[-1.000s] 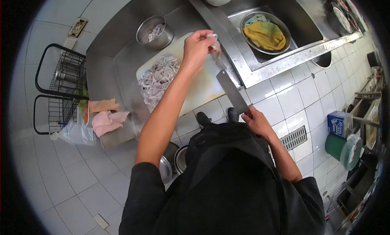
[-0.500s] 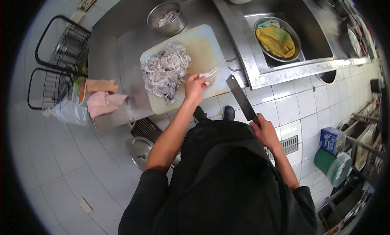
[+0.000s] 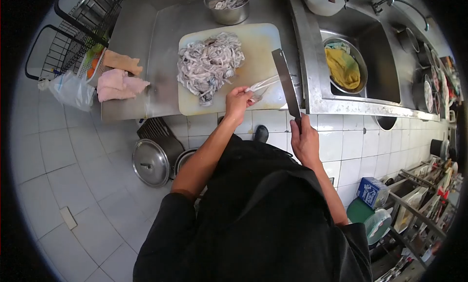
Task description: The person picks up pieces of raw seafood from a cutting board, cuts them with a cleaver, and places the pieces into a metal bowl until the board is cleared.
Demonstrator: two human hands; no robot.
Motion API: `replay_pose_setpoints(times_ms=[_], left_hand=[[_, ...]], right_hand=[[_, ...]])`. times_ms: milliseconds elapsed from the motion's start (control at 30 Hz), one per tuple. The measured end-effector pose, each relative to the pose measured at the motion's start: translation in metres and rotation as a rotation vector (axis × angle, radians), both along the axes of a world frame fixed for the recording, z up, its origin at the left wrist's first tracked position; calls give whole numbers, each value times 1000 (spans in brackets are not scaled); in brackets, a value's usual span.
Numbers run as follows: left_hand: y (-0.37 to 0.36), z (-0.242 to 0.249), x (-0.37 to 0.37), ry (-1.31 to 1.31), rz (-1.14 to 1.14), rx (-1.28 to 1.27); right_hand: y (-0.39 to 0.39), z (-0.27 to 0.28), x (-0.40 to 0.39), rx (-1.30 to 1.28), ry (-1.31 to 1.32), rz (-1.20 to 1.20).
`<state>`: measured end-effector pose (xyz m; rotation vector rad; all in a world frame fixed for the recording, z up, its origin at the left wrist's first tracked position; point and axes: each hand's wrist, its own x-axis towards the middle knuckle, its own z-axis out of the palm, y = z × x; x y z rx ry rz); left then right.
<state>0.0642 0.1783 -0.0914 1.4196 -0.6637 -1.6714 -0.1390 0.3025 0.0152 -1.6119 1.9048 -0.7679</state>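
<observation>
My left hand (image 3: 239,103) is closed on a bunch of squid tentacles (image 3: 265,82), held over the lower right part of the white cutting board (image 3: 263,43). Pale strands stretch from the fingers up and right towards the blade. In my right hand (image 3: 305,141) is a cleaver (image 3: 286,82) with a long dark blade, gripped by its handle. Its blade points away from me, along the board's right edge. A heap of greyish-white squid tentacles (image 3: 209,63) covers the board's left half.
Behind the board stands a metal pot (image 3: 227,14) with more pale pieces. A sink (image 3: 375,43) to the right holds a bowl with a yellow cloth (image 3: 342,67). On the counter's left lie a pink cloth (image 3: 119,86) and an orange-tan cloth (image 3: 122,63). Lidded pots (image 3: 151,162) stand below.
The cleaver has swung up from beside the counter to the board's right edge. My left hand still holds the tentacles near the same place. The whole view has shifted.
</observation>
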Motion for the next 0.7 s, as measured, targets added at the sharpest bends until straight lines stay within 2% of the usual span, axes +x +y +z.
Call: replay_pose_setpoints(times_ms=[67,100,233,333,433,533,567,700], left_hand=[[-1,-2,1,-13,-4,-20],[-3,-2,2,-24,-9,-36],[-26,12,14,-63,1,-129],[-49,47,22,-157,-24,-198],[-76,67,23,-261,-65,-374],[-95,80,16,-531,-225,-585],[-96,82,11,-727,-274,-731],[-62,64,-9,-892,-602,-944]], right_hand=[[-1,-14,-1,40,43,23],[2,-28,-9,202,151,96],[23,-14,-21,350,188,104],[41,-10,-28,394,155,93],[52,-18,-32,392,115,79],[54,-12,-30,412,67,52],[54,-11,-29,422,50,45],[58,-18,-29,397,34,24]])
